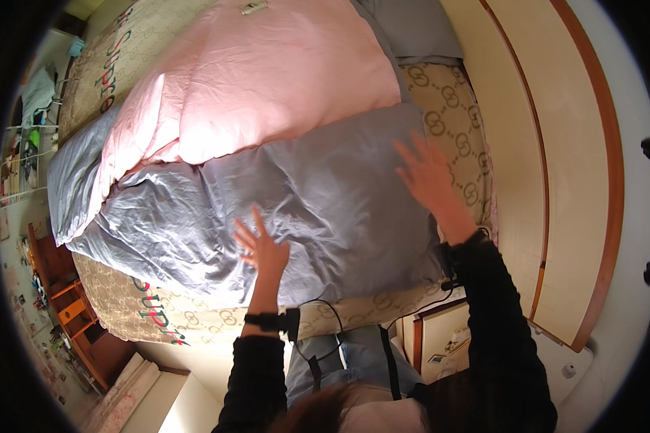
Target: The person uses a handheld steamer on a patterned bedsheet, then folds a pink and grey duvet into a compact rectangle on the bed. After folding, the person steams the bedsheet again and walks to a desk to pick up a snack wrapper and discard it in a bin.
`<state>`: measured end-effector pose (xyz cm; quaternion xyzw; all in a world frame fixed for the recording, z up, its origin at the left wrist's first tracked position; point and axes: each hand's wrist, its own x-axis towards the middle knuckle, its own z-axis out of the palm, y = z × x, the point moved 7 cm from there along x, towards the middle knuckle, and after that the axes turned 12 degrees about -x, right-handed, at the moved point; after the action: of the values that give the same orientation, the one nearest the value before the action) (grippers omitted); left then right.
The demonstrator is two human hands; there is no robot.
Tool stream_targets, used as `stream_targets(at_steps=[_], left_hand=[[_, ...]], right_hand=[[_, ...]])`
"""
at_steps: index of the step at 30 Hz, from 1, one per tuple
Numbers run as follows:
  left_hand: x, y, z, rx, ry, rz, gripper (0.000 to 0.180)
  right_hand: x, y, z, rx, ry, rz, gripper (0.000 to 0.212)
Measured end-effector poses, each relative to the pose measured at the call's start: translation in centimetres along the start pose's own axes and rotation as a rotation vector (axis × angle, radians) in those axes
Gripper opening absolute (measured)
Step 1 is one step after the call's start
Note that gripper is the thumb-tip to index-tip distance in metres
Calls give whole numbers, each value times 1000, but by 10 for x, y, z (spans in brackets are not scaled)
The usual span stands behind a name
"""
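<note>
A quilt lies spread over a bed, its grey side [318,187] nearest me and its pink side [282,79] showing beyond. Shallow wrinkles run across the grey part. My left hand [266,249] is over the near middle of the grey fabric, fingers spread, holding nothing. Farther out, my right hand [427,177] is at the quilt's right edge, its fingers also apart and a little blurred. Whether either palm presses on the cloth, I cannot tell. Beneath the quilt is a beige patterned sheet [455,119], visible along the right and near edges.
A grey pillow [419,32] rests at the far right of the bed. Cream panels with a brown wooden edge [605,144] run along the right side. White wire shelving [29,159] and a brown wooden shelf unit [68,310] stand at left. A dark cable [339,317] hangs near my waist.
</note>
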<state>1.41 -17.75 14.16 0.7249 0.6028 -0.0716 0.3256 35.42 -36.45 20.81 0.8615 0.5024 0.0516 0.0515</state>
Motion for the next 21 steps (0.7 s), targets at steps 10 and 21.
stream_targets(at_steps=[10,21], left_hand=[[72,103,126,336,-349,-12,124],[92,111,111,116,-221,-116,113]], right_hand=[[140,83,107,77,84,371,29],[190,177,147,265,-284,511,36]])
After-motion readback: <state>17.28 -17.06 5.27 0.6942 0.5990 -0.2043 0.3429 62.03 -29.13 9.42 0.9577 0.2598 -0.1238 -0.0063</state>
